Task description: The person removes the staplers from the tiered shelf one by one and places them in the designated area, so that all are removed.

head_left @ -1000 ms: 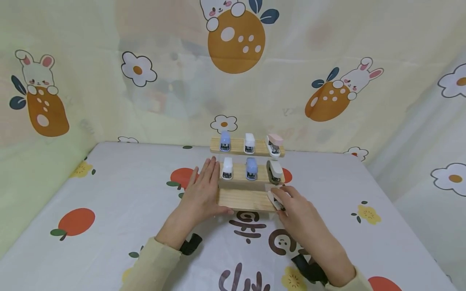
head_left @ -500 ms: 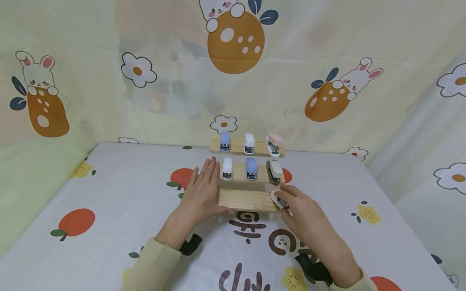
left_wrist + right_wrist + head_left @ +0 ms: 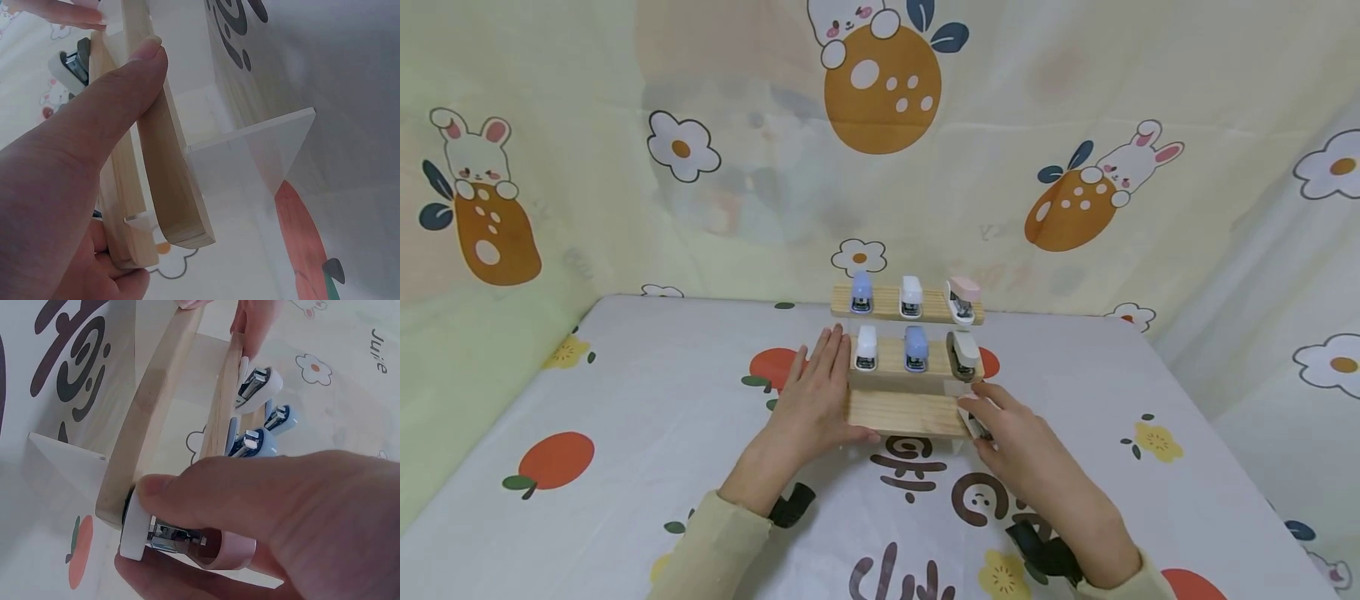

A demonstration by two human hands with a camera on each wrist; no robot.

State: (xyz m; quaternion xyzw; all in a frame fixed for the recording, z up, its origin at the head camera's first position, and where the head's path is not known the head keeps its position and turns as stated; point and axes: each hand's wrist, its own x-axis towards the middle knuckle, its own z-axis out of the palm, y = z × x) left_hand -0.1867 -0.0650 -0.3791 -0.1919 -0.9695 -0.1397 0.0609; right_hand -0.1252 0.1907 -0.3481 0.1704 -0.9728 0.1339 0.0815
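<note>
A three-tiered wooden rack with clear supports stands mid-table, its lowest board [image 3: 902, 412] nearest me. My left hand [image 3: 811, 404] rests against the rack's left end, fingers straight; in the left wrist view its thumb [image 3: 134, 78] presses on the lowest board's front. With my right hand [image 3: 1022, 442] I grip a mini stapler [image 3: 973, 423] at the right end of that board. The right wrist view shows the stapler's white base [image 3: 133, 528] against the board and its pink top [image 3: 234, 550]; my fingers partly cover it.
White [image 3: 866, 348], blue [image 3: 916, 348] and grey-white [image 3: 964, 354] staplers stand on the middle board. Blue [image 3: 861, 293], white [image 3: 911, 296] and pink-topped [image 3: 962, 300] ones stand on the top board. A patterned cloth [image 3: 625, 483] covers the table; printed curtains surround it.
My right hand first shifted the stapler slightly right and toward me, then a little back left against the board's end. My left hand has stayed on the rack.
</note>
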